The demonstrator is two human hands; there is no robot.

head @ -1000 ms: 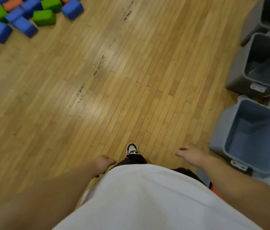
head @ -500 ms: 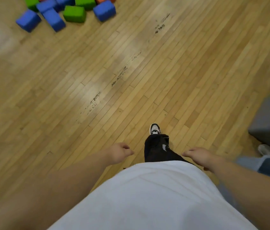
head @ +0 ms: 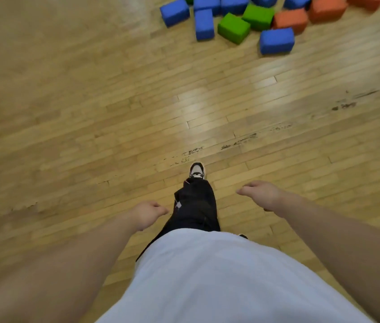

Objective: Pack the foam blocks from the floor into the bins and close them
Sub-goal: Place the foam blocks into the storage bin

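No legible txt, nos. or signs anywhere. The foam blocks (head: 233, 27) have plain blue, green & orange faces, no print readable. The small white tag (head: 178, 205) on the black trouser leg (head: 196, 206) is too small/blurred to read. Markings on the shoe (head: 197, 170) can't be made out.

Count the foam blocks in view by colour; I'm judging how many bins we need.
Blue blocks: 7
Green blocks: 3
Orange blocks: 3
Total: 13, several of them cut off by the top edge.
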